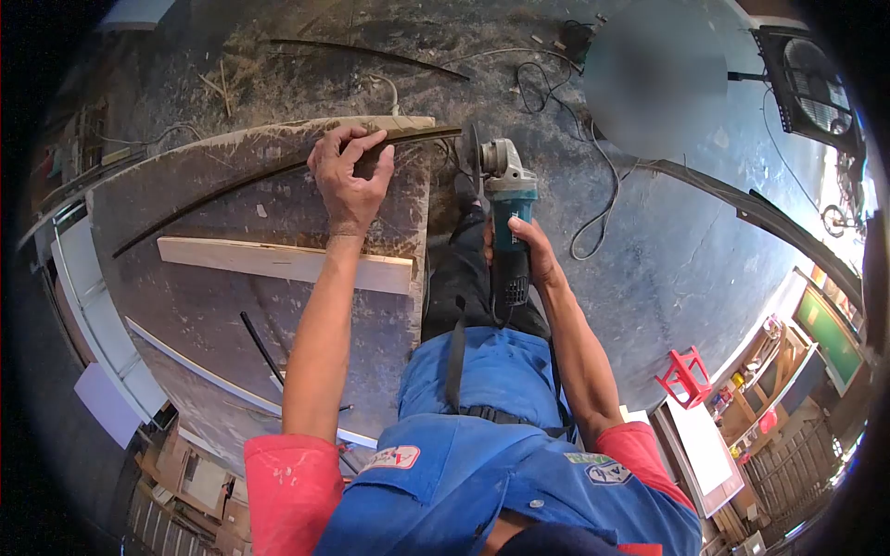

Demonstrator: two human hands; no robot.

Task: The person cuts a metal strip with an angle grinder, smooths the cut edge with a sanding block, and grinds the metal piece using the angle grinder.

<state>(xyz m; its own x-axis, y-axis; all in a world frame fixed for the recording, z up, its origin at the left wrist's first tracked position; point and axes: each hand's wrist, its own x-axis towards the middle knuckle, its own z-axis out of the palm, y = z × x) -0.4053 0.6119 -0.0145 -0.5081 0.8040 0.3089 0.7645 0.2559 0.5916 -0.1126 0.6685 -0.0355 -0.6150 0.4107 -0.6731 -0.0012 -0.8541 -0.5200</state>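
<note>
Cord [610, 208] loops near the grinder [510, 199], perhaps a fan [814, 85] beyond

L hand [354, 181], upper ctr, touches 1 dark strip [426, 136] on tbl [232, 218]; R hand [538, 248], ctr, grips 1 grinder [510, 222], disc near strip's R tip. Red stool [687, 378] lower R.
</note>
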